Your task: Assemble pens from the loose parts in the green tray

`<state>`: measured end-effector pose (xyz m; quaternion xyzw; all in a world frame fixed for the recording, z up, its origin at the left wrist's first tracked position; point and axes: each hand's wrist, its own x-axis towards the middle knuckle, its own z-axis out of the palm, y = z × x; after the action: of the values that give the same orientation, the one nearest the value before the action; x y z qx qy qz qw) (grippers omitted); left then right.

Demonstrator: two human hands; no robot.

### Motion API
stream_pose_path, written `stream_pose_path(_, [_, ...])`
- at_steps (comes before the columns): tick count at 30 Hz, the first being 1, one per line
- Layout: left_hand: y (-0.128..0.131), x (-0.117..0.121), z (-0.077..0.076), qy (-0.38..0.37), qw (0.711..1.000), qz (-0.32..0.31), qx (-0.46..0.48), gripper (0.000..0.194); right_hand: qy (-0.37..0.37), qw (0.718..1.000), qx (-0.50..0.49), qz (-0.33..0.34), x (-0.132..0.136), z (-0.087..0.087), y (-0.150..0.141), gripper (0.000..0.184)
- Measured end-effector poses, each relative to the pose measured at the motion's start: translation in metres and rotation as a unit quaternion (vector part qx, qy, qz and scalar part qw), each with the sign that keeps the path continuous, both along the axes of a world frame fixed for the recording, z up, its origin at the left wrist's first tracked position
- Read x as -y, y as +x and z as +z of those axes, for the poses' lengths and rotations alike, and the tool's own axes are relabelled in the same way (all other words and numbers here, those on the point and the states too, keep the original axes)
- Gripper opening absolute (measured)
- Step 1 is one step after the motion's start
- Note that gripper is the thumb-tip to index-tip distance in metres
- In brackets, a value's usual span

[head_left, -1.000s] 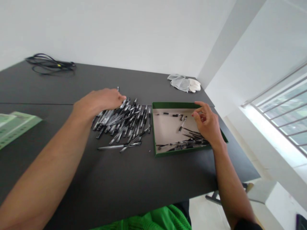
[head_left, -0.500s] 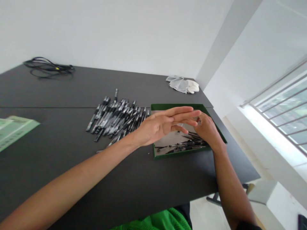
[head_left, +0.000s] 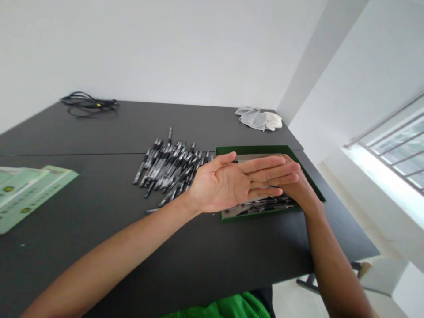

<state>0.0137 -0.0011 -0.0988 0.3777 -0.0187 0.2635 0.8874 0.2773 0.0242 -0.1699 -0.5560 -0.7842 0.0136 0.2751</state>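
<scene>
My left hand (head_left: 238,183) is stretched out with its palm turned up, fingers straight and nothing in it. It hangs over the near left part of a shallow green box (head_left: 251,149). My right hand (head_left: 300,187) is over the right side of the box, and its fingers are hidden behind my left fingers. Inside the box lie several thin black pen parts (head_left: 268,204), perhaps refills. A heap of clear and black pens (head_left: 165,165) lies on the dark table, left of the box.
Green printed paper bags or folders (head_left: 39,190) lie at the table's left. A coiled black cable (head_left: 88,105) sits at the back left, and white gloves (head_left: 260,119) at the back right. The table (head_left: 198,251) ends at the right, near a barred window (head_left: 404,150).
My left hand has turned its palm further up, and its thumb now stands apart. My right fingers have gone behind it. The whole view has shifted slightly left.
</scene>
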Motion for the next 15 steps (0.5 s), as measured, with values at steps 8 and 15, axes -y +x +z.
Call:
stream_pose_path(8, [-0.002,0.001,0.004,0.077,0.996,0.021,-0.047,0.064,-0.021,0.999,-0.024,-0.003,0.009,0.009,-0.005,0.031])
stream_pose_path(15, [0.001,-0.019,-0.022,0.340,0.916,0.129,-0.171,0.058,-0.034,0.999,-0.003,-0.026,-0.002,0.003,-0.002,0.030])
